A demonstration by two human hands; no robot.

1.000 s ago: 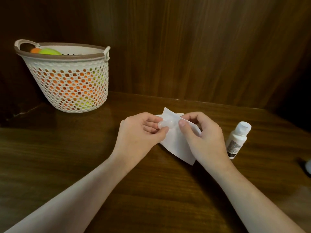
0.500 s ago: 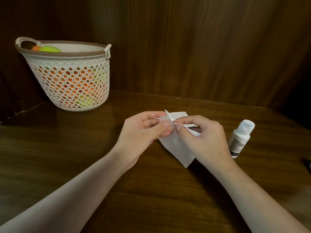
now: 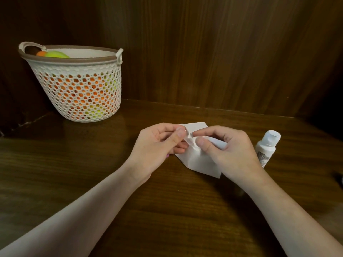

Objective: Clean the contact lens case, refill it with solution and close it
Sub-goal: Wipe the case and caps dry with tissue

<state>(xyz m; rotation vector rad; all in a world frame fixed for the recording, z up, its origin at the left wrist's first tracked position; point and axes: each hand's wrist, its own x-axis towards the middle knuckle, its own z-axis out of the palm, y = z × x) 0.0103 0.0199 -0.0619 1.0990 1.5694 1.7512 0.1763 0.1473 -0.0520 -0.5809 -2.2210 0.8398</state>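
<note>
1. The dark brown wooden worktop (image 3: 92, 182) has a glossy, streaked grain, and wood panelling of the same tone rises behind it.
2. A thin, soft white tissue sheet (image 3: 199, 160) hangs between the two hands; it is crumpled at the top and flat and angular lower down, with one corner pointing toward the viewer.
3. The small translucent plastic contact lens case (image 3: 186, 134) shows only as a pale rounded bit at the fingertips, held above the worktop between the two hands and mostly wrapped by tissue and fingers.
4. The left hand (image 3: 157, 145) has its grip pressed together: thumb and forefinger pinch the case, and the other fingers curl beneath.
5. The right hand (image 3: 228, 153) also has a closed grip: its thumb and bent fingers pinch the bunched tissue against the case.
6. Just right of the right hand a small white plastic solution bottle with a rounded cap and a dark printed label (image 3: 267, 147) rests on the worktop; the wide-angle view shows it leaning.
7. Far left, near the panelling, stands a cream perforated plastic basket with a brown rim and loop handles (image 3: 79, 93), with orange and yellow-green round shapes showing through its holes.
8. Compared with a second ago, the tissue is more crumpled at the top and covers more of the case, and the right hand's fingers are folded in tighter over it; bottle and basket have not moved on the worktop.
</note>
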